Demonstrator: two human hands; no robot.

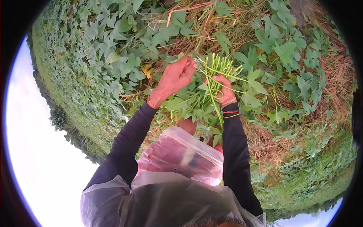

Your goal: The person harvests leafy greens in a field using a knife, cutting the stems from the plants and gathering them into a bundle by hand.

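Note:
My right hand (224, 90) is closed round a thick bunch of green leafy stems (211, 85). The pale cut ends point away from me, and broad lobed leaves hang on the near side. One stem curls in a loop beside my fingers. Just left of the cut ends, my left hand (174, 78) is closed in a pinch. A bit of red shows at its fingertips, too small to name. Thin coloured bands (229, 101) circle my right wrist, with others over the sleeve cuff; an orange band (152, 104) is on my left wrist.
Low vines with lobed leaves (109, 49) cover the ground to the left and ahead. Dry brown straw (261, 140) lies among the plants on the right. A clear plastic sheet (177, 151) drapes over my lap. A reddish strip (189, 7) lies on the foliage ahead.

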